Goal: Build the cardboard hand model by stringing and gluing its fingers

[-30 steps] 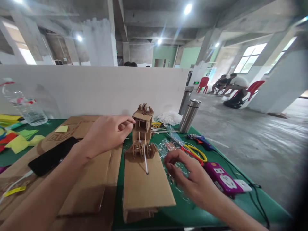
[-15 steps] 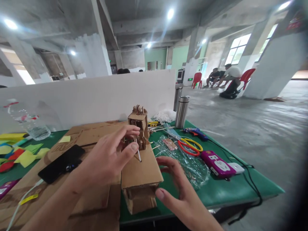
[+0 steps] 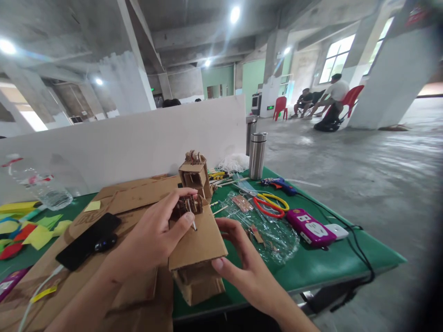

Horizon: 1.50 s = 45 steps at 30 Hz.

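A handmade cardboard box (image 3: 199,244) stands at the table's front, with a small tower (image 3: 194,177) rising behind its flat top. Thumb and fingers of my left hand (image 3: 155,230) close on a thin white stick (image 3: 194,227), its lower end at a small hole in the top panel. Behind those fingers, a round layered cardboard part (image 3: 194,204) is partly covered. My right hand (image 3: 249,263) is curved around the box's right side, thumb at the front corner and forefinger at the right edge; its other fingers are mostly hidden.
Scissors (image 3: 266,207), plastic wrapping (image 3: 277,244), a glue gun (image 3: 282,185), a purple power strip (image 3: 308,227) and a steel flask (image 3: 257,157) lie or stand rightward. A phone (image 3: 88,240) rests on cardboard sheets (image 3: 138,198) at left, near a bottle (image 3: 51,191). A white partition (image 3: 121,143) stands behind.
The left hand has lowered slightly along the white stick, and less of the stick shows. My right thumb and forefinger have come in against the box. The view has shifted slightly.
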Each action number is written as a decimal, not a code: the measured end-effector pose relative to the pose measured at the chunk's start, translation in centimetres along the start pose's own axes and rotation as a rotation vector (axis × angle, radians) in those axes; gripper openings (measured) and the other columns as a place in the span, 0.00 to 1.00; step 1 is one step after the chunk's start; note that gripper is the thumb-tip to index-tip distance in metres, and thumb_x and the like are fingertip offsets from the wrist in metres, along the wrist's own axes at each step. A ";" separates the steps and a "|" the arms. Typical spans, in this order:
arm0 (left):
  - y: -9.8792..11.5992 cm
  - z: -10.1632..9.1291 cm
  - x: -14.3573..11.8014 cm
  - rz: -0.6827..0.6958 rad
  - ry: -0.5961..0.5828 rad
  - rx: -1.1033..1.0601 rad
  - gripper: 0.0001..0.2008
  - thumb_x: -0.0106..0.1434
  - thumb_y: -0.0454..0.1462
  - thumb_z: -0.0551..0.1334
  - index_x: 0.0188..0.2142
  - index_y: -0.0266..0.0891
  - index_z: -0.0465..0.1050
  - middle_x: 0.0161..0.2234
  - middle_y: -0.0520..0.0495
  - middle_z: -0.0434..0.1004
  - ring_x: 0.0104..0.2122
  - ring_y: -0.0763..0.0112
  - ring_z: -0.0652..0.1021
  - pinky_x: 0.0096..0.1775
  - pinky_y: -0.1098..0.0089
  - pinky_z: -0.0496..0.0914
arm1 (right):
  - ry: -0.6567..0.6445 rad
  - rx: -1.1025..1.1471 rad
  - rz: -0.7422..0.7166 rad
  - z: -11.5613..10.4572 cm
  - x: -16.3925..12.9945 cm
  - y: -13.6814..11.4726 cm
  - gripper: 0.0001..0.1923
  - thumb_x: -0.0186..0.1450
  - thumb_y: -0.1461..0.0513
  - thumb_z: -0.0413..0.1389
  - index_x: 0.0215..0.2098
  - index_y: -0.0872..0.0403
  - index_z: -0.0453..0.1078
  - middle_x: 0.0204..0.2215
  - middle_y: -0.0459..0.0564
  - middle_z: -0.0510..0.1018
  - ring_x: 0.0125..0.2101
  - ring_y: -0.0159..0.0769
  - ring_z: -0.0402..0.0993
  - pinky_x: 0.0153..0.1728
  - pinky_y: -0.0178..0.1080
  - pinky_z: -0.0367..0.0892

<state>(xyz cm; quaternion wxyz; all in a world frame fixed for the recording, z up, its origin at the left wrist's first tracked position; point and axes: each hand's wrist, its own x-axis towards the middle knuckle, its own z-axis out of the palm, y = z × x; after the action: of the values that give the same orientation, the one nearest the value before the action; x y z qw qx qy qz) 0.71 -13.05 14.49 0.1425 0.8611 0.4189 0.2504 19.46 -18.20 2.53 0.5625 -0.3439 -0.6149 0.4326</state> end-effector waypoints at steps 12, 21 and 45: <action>-0.5 0.1 0.0 -0.018 0.001 -0.066 0.19 0.70 0.47 0.53 0.58 0.50 0.65 0.55 0.47 0.73 0.51 0.57 0.75 0.51 0.59 0.70 | -0.059 -0.109 0.003 -0.5 0.4 -0.2 0.23 0.67 0.57 0.58 0.57 0.49 0.59 0.56 0.51 0.68 0.55 0.42 0.65 0.57 0.44 0.61; -0.7 0.1 -0.1 -0.013 -0.009 -0.097 0.19 0.70 0.47 0.54 0.57 0.49 0.65 0.53 0.45 0.75 0.49 0.57 0.76 0.50 0.59 0.70 | -0.089 -0.134 0.027 -0.9 -0.4 0.6 0.25 0.68 0.56 0.57 0.60 0.51 0.58 0.58 0.54 0.67 0.57 0.44 0.64 0.58 0.47 0.61; -2.8 1.1 1.3 -0.136 -0.072 -0.795 0.26 0.70 0.56 0.49 0.56 0.45 0.67 0.54 0.43 0.78 0.53 0.54 0.78 0.51 0.58 0.73 | -0.083 -0.244 -0.049 -0.2 -0.5 0.4 0.17 0.67 0.61 0.56 0.53 0.50 0.62 0.58 0.54 0.62 0.60 0.42 0.60 0.62 0.46 0.57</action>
<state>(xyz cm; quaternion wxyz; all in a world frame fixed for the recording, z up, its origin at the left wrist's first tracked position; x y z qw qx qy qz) 0.14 -10.33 12.72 0.4952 0.7174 0.3401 0.3527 19.73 -18.50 1.95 0.5010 -0.3766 -0.6940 0.3543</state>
